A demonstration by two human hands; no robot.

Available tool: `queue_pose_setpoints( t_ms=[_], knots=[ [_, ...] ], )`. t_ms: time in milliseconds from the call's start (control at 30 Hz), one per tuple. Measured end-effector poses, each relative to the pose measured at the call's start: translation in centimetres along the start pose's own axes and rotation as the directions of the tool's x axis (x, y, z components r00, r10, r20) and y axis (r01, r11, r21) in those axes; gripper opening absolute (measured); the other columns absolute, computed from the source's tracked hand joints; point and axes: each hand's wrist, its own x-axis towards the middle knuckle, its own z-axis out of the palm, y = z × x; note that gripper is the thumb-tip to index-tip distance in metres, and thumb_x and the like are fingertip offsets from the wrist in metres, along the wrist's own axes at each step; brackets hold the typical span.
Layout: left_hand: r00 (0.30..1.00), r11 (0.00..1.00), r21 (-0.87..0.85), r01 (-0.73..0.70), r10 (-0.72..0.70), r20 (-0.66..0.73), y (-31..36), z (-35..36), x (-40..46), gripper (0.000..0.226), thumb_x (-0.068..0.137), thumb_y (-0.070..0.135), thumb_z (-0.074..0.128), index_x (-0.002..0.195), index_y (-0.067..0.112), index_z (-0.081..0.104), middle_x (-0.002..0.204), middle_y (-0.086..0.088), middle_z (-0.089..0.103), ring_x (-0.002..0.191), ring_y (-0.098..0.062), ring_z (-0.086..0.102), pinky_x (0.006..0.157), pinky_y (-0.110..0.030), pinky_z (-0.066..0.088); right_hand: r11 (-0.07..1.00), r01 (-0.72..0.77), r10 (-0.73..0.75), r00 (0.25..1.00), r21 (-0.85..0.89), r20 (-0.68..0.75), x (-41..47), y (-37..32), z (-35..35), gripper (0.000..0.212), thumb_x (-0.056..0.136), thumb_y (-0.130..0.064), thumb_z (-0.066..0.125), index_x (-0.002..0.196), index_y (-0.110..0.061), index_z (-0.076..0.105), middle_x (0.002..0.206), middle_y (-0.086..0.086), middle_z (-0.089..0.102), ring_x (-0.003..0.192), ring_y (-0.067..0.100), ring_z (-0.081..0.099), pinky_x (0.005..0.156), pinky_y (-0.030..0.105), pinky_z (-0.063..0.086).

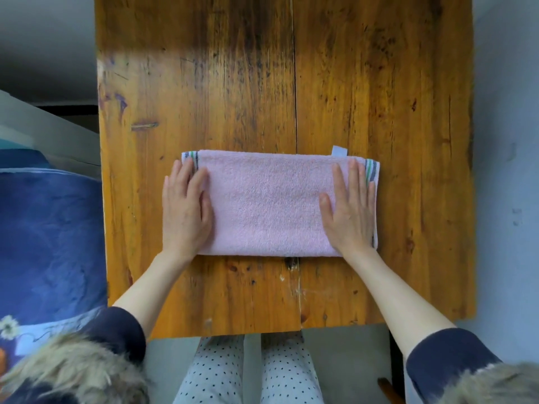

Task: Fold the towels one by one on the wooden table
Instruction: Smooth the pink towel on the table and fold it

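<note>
Both hands flat on a folded pink towel (267,205)

The left hand (186,211) and the right hand (348,208) press its ends with straight fingers on the wooden table (379,83).

The orange-brown plank tabletop (364,97) is varnished wood with a soft sheen, its grain dark-streaked, scratched and worn pale near the near edge, with a crack running along the middle seam. The folded pale pink rectangular towel (268,205) is matt terry cloth, nubbly and looped, with smoother woven green and navy stripes at both ends and a small satiny pale blue tag (339,151) at its far edge
</note>
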Motion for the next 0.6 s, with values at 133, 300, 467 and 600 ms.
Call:
queue_pose_setpoints(
  t_ms=[133, 300, 467, 600],
  knots=[
    [0.932, 0.939, -0.056, 0.338, -0.343, -0.116, -0.1, -1.4, -0.9, 0.031, 0.092, 0.022, 0.050, 0.119, 0.008, 0.054, 0.122, -0.015, 0.051, 0.114, -0.032, 0.042, 0.092, -0.043, 0.034, 0.996, 0.083, -0.080, 0.995, -0.038, 0.066, -2.1, -3.1, -0.2, 0.060, 0.096, -0.045, 0.025, 0.149, -0.022, 0.008, 0.156, 0.003, -0.005, 0.145, 0.023, -0.005, 0.117, 0.046, -0.006],
    [0.860, 0.858, -0.062, 0.510, -0.510, 0.013, -0.7, -1.2, -2.0, 0.029, 0.087, 0.036, 0.058, 0.106, 0.013, 0.060, 0.114, -0.009, 0.051, 0.110, -0.028, 0.041, 0.091, -0.040, 0.032, 0.993, 0.120, -0.116, 0.985, -0.021, 0.129, -3.9, -7.8, 1.2, 0.062, 0.095, -0.048, 0.033, 0.149, -0.026, 0.011, 0.154, 0.000, -0.010, 0.144, 0.021, -0.011, 0.114, 0.046, -0.013],
    [0.787, 0.787, -0.038, 0.616, -0.612, 0.083, -0.2, -1.3, -1.1, 0.026, 0.087, 0.035, 0.058, 0.101, 0.014, 0.063, 0.115, -0.010, 0.051, 0.112, -0.030, 0.041, 0.093, -0.042, 0.033, 0.990, 0.101, -0.080, 0.978, -0.102, 0.193, -3.7, -9.0, 2.2, 0.066, 0.094, -0.057, 0.024, 0.144, -0.033, -0.011, 0.150, -0.003, -0.024, 0.141, 0.020, -0.024, 0.112, 0.048, -0.018],
    [0.783, 0.786, -0.054, 0.616, -0.603, 0.149, 0.1, -2.0, -0.3, 0.017, 0.082, 0.028, 0.059, 0.092, 0.015, 0.064, 0.109, -0.008, 0.055, 0.101, -0.030, 0.051, 0.085, -0.042, 0.044, 0.985, 0.113, -0.085, 0.975, -0.128, 0.204, -3.6, -8.9, 2.0, 0.066, 0.093, -0.059, 0.020, 0.143, -0.034, -0.016, 0.151, -0.003, -0.025, 0.139, 0.018, -0.028, 0.112, 0.050, -0.018]
  ],
)
